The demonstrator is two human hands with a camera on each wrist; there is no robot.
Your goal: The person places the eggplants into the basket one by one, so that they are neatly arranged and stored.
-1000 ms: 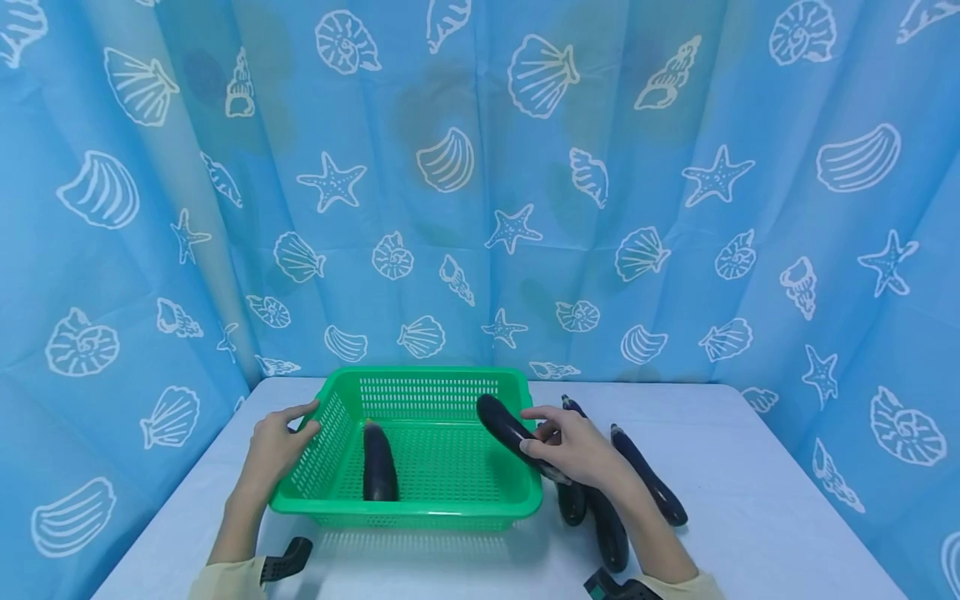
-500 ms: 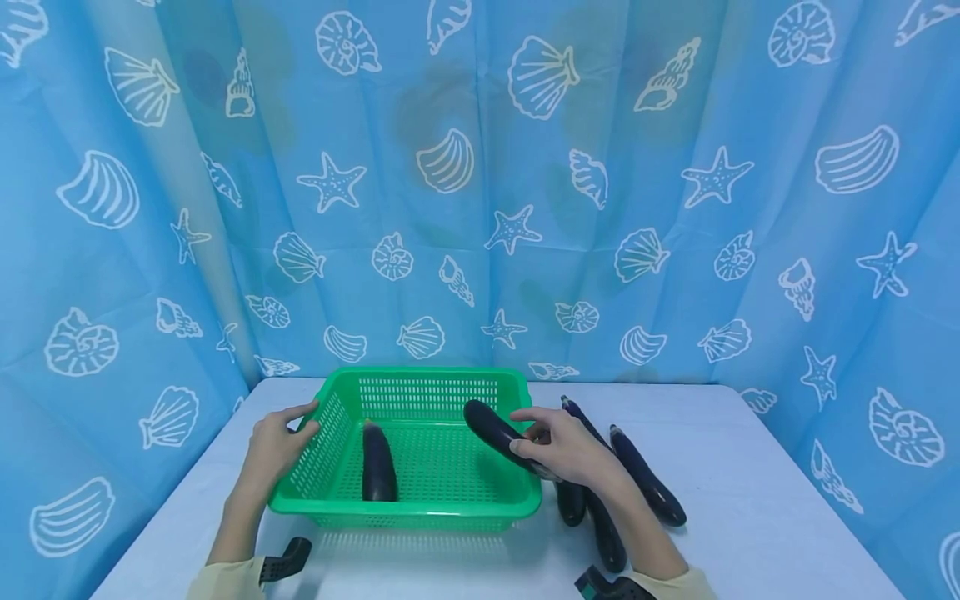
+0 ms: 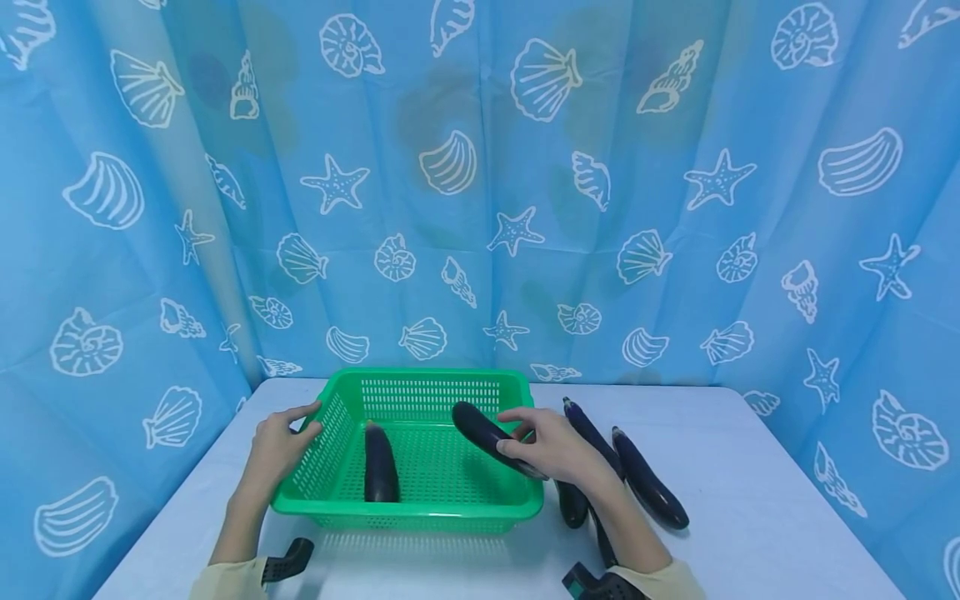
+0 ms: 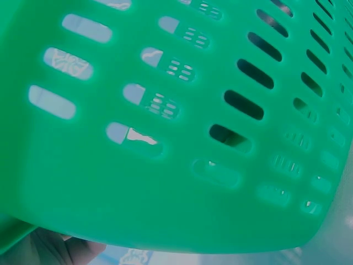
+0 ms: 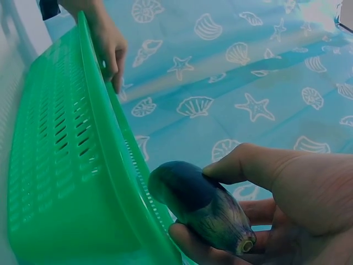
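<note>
My right hand [image 3: 555,446] holds a dark purple eggplant [image 3: 478,431] between thumb and fingers, tilted over the right side of a green plastic basket [image 3: 408,508]. In the right wrist view the stem end of the held eggplant [image 5: 193,193] points toward the palm. Inside the basket, toward the left, lies a second eggplant [image 3: 381,467]. My left hand [image 3: 277,446] grips the basket's left rim with thumb and index finger; its other fingers are mostly hidden. Only the basket's perforated wall [image 4: 138,193] and a few fingers show in the left wrist view.
Several more eggplants lie on the white table [image 3: 720,467] right of the basket, one eggplant [image 3: 651,483] farthest right and another eggplant [image 3: 573,506] partly beneath my right forearm. A blue curtain [image 3: 480,208] with shell prints hangs behind.
My right hand has moved left with the eggplant, carrying it further over the basket's interior. The left hand and the basket have stayed in place.
</note>
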